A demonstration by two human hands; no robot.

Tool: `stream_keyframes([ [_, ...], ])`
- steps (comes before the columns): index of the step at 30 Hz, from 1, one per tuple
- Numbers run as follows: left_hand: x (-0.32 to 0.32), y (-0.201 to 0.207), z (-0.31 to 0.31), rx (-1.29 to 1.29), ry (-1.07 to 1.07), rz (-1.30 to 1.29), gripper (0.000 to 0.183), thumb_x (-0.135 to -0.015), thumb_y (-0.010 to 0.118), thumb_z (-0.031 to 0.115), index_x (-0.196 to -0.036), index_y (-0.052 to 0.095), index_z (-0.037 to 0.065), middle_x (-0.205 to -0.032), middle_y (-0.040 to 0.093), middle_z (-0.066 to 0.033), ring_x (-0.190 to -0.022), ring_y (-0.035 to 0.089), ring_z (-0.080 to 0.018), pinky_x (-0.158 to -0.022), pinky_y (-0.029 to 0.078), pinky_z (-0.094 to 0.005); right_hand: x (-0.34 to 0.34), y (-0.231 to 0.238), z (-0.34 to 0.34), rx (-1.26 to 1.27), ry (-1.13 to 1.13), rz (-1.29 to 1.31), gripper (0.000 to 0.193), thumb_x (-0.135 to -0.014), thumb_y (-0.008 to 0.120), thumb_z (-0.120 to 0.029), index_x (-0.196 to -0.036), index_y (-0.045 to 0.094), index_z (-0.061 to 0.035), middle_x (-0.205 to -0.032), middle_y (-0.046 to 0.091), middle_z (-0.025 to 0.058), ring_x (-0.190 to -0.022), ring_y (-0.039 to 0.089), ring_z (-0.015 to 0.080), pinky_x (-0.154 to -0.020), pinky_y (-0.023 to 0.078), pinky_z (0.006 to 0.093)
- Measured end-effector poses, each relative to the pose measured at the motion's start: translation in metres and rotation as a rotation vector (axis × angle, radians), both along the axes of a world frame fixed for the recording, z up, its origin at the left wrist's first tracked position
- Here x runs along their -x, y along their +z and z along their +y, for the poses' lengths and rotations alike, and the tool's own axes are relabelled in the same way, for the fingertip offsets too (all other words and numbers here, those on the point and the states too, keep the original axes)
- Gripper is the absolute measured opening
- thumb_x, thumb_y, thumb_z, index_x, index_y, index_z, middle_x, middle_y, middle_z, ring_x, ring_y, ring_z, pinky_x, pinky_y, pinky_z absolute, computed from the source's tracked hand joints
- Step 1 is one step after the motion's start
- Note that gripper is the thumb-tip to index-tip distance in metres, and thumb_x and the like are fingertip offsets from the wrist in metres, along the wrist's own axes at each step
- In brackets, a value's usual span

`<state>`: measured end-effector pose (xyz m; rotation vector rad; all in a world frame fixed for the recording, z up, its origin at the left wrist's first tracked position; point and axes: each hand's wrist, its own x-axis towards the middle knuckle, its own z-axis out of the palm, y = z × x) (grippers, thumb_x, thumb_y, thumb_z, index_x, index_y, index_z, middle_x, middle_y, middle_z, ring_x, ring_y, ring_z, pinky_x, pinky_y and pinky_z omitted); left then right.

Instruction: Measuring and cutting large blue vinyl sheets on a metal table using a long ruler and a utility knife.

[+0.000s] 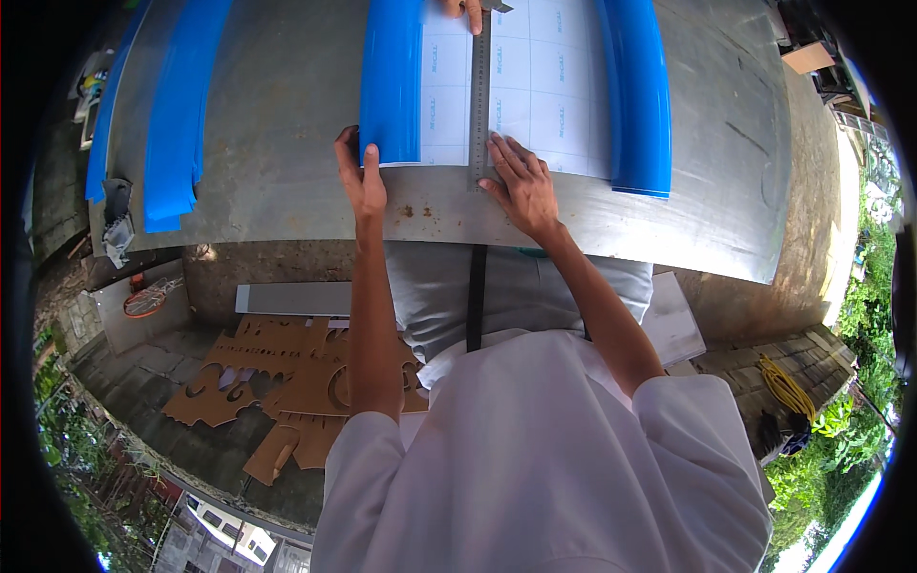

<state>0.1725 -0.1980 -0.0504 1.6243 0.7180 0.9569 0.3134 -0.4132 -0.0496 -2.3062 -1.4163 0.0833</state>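
A grey metal desk [296,124] fills the upper part of this outdoor work area, with cut brown cardboard [310,368] on the ground at the left, a yellow coil [788,390] at the right and greenery around the rim. Long blue strips [180,124] lie at the desk's left side.

At the near edge of the desk, a sheet [549,105] lies white side up, marked with thin lines. Its glossy blue face curls inward at both sides, forming a left roll [392,86] and a right roll [638,105]. A long metal ruler [479,105] runs down the white part, its near end just past the sheet's edge.

The person's left hand [365,191] is at the near corner of the left roll, thumb and fingers parted (I cannot tell how firmly it grips, if at all). The right hand [527,186] lies flattened, fingers spread, over the sheet beside the ruler. Another person's hand [465,11] reaches the ruler's far end.

The sheet looks light, thin and springy, probably slippery on its blue face and easy to crease; a flat palm or a loose hold on the rolled edges should suit it. The ruler looks stiff, best pressed down near its ends.
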Motion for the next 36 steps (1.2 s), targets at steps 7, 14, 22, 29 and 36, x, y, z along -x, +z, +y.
stream_keyframes([
  [7,0.0,0.0002,0.0002,-0.027,-0.017,-0.001,0.05,-0.096,0.053,0.036,-0.125,0.045,-0.004,-0.114,0.054,-0.0158,-0.105,0.05,-0.0237,-0.092,0.04,-0.0378,-0.0003,0.0002,0.0025,-0.026,-0.06,0.062,0.062,-0.093,0.054,-0.041,-0.143,0.04,-0.0071,-0.147,0.043,0.0071,-0.13,0.043,0.0249,-0.102,0.037,0.0386],
  [14,-0.0008,0.0003,-0.001,-0.024,-0.01,0.025,0.051,-0.096,0.051,0.038,-0.125,0.045,-0.003,-0.115,0.053,-0.0151,-0.106,0.049,-0.0234,-0.094,0.039,-0.0377,-0.0002,0.0007,0.0028,0.0,-0.041,0.014,0.059,-0.094,0.054,-0.04,-0.143,0.042,-0.009,-0.147,0.043,0.0035,-0.13,0.042,0.0228,-0.102,0.037,0.0381],
  [22,-0.0021,-0.001,-0.0004,-0.02,0.007,-0.008,0.053,-0.094,0.056,0.038,-0.125,0.045,-0.004,-0.112,0.055,-0.0163,-0.102,0.051,-0.0237,-0.09,0.041,-0.0375,0.0001,0.0008,0.0027,-0.01,-0.047,0.021,0.058,-0.093,0.055,-0.041,-0.143,0.042,-0.0123,-0.147,0.043,0.001,-0.13,0.043,0.0225,-0.102,0.038,0.0386],
  [29,-0.0018,-0.0011,0.0,-0.014,0.01,-0.008,0.052,-0.095,0.055,0.037,-0.124,0.045,-0.005,-0.112,0.055,-0.017,-0.103,0.051,-0.0242,-0.09,0.041,-0.0377,0.0008,0.001,0.004,0.013,-0.055,0.016,0.057,-0.092,0.056,-0.042,-0.143,0.043,-0.0174,-0.148,0.041,-0.0006,-0.13,0.042,0.022,-0.103,0.038,0.0393],
  [36,-0.0006,-0.0001,0.0,-0.032,0.001,0.006,0.053,-0.094,0.056,0.038,-0.124,0.046,-0.004,-0.112,0.055,-0.0172,-0.103,0.052,-0.0248,-0.09,0.042,-0.0383,0.0018,0.0015,0.0039,0.029,-0.062,0.031,0.057,-0.092,0.056,-0.043,-0.142,0.044,-0.0193,-0.148,0.041,-0.0012,-0.129,0.042,0.0213,-0.103,0.039,0.0391],
])
